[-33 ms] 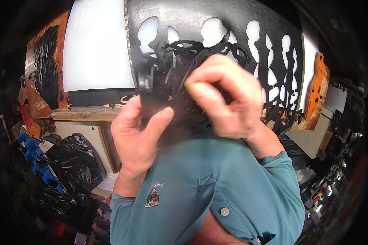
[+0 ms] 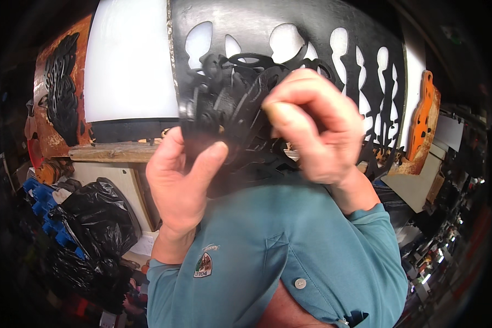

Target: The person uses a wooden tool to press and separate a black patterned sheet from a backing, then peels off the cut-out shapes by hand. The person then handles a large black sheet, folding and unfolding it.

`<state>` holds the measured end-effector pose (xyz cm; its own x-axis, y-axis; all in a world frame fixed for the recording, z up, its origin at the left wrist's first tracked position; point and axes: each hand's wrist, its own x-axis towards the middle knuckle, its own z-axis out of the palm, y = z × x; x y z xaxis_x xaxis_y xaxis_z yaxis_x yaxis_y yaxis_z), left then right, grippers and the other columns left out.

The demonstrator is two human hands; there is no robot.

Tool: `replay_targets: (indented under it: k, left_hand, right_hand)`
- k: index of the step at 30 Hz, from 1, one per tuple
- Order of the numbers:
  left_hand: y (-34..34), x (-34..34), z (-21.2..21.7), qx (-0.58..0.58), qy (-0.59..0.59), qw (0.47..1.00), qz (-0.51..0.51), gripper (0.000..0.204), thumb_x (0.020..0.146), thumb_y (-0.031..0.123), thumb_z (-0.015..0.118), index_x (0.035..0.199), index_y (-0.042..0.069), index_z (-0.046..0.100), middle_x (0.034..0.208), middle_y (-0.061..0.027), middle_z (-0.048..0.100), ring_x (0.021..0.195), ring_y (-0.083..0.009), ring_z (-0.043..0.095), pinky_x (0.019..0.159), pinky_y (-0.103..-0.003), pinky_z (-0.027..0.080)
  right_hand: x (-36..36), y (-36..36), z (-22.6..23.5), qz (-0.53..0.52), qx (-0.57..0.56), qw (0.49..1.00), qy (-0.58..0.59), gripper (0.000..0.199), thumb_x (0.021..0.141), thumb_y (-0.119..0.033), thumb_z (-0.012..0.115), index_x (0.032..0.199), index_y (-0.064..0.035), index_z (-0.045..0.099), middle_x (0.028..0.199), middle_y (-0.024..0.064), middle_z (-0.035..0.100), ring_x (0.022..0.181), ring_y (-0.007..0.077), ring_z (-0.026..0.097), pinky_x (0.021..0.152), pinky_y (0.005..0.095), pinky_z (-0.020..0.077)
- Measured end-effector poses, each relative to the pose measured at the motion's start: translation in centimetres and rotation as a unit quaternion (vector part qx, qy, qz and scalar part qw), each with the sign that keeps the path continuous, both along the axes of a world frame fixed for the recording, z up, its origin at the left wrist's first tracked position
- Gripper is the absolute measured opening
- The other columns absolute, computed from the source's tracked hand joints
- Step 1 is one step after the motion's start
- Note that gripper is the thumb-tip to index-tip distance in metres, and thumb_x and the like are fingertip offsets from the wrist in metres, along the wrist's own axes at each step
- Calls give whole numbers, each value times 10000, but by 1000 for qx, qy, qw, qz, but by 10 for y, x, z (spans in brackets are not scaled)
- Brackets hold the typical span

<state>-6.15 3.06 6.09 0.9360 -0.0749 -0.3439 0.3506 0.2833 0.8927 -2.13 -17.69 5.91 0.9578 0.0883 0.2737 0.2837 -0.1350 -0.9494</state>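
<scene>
Right hand [image 2: 317,128]: fingers curled tight, pinching the small black cut-out piece [image 2: 240,104] from its right, as if to steady it. Left hand [image 2: 183,183]: thumb pressed up against the piece's lower left edge, the other fingers hidden behind it, bracing. The piece is held close to the face, in front of the large black fretwork panel [image 2: 311,27]. A white board [image 2: 128,60] stands left of the panel; black bags [image 2: 98,218] lie below left.

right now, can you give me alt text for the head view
Both hands hold a black cut-out ornament up close: the left hand grips its lower edge, the right hand pinches it from the right. Behind stands a large black cut-out panel; teal sleeves fill the foreground.
</scene>
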Motion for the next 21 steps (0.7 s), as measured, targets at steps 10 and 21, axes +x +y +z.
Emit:
replay_targets:
  k: [10, 21]
  left_hand:
    - [0, 1, -8, -70, 12, 997, 19, 349, 957, 7, 746, 1276, -20, 606, 1180, -93, 724, 1043, -121, 675, 951, -286, 546]
    - [-1, -7, -5, 41, -90, 995, -7, 259, 938, -30, 775, 1175, -46, 670, 1088, -80, 745, 965, -111, 678, 889, -270, 553]
  right_hand:
    - [-16, -1, -4, 45, -137, 977, -156, 460, 728, -36, 902, 1147, 40, 728, 827, 104, 695, 657, 213, 662, 532, 308, 511]
    - [-15, 2, 5, 71, -161, 982, -70, 432, 760, -13, 879, 1158, 17, 712, 759, 85, 657, 583, 168, 632, 479, 282, 483]
